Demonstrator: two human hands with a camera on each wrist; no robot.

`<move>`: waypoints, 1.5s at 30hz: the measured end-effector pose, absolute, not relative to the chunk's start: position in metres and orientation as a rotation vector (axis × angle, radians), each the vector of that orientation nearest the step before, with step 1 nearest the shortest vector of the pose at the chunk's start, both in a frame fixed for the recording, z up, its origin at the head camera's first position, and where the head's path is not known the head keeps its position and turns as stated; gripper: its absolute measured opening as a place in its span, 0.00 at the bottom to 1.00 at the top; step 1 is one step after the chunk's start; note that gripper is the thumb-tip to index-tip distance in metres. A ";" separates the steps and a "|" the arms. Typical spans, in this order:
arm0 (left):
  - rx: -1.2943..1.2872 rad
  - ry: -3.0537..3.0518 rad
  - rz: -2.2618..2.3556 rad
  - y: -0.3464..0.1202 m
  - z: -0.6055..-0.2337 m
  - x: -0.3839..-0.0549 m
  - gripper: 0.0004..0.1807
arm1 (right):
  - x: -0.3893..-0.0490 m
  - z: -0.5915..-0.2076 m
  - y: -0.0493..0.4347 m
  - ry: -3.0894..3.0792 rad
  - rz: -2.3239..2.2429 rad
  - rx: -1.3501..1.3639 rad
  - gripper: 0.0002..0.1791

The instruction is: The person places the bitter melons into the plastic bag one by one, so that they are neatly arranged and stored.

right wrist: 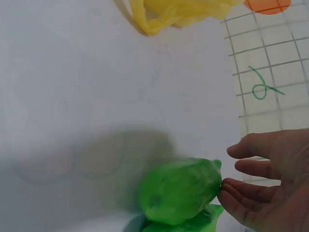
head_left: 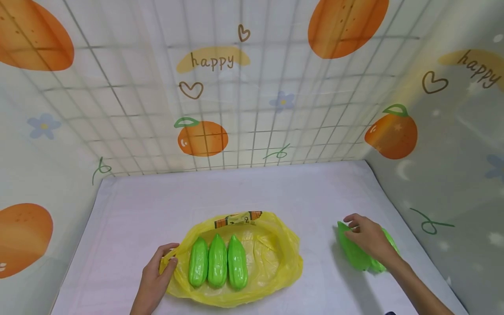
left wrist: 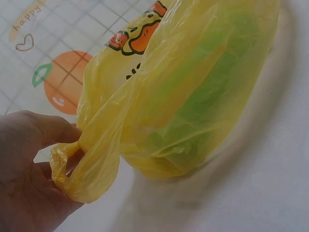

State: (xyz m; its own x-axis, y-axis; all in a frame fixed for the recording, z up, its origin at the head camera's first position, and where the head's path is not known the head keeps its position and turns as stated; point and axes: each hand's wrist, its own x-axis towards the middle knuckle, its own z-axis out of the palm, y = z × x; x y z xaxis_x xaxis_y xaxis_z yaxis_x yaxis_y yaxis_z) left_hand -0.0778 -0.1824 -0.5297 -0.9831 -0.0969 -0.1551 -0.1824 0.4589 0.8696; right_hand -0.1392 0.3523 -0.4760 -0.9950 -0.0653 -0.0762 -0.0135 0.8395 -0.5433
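Left hand steadies the bag, right hand at the loose fruits

The left hand pinches the near end of the yellow bag, thumb and fingers closed on a gathered loop of plastic; such thin film would probably slide or fold without that hold. The bag lies between the hands, nearer the left, its mouth spread wide. Just right of the left hand, inside it, three green fruits lie side by side, tips pointing away from the person, a row that likely saves room, since bare plastic shows on their right-hand side.

Well apart from the bag, the right hand is over more fruits on the table. Its fingers are parted and gently bent, fingertips at one fruit's tip, seemingly touching without a grip; the wrist view shows at least two there.
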 end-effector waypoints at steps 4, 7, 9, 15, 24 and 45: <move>-0.247 2.612 1.576 -0.182 -0.530 -0.078 0.19 | -0.141 -0.476 0.350 2.965 -0.775 -0.110 0.21; -0.241 2.615 1.578 -0.182 -0.530 -0.078 0.19 | -0.142 -0.475 0.348 2.979 -0.712 -0.125 0.22; -0.239 2.616 1.581 -0.182 -0.529 -0.078 0.18 | -0.144 -0.476 0.348 2.981 -0.665 -0.128 0.23; -0.229 2.610 1.596 -0.182 -0.529 -0.079 0.18 | -0.147 -0.477 0.349 2.961 -0.588 -0.155 0.26; -0.228 2.614 1.596 -0.181 -0.529 -0.079 0.18 | -0.146 -0.477 0.349 2.954 -0.582 -0.180 0.22; -0.231 2.643 1.572 -0.182 -0.529 -0.078 0.18 | -0.148 -0.474 0.346 2.906 -0.618 -0.187 0.23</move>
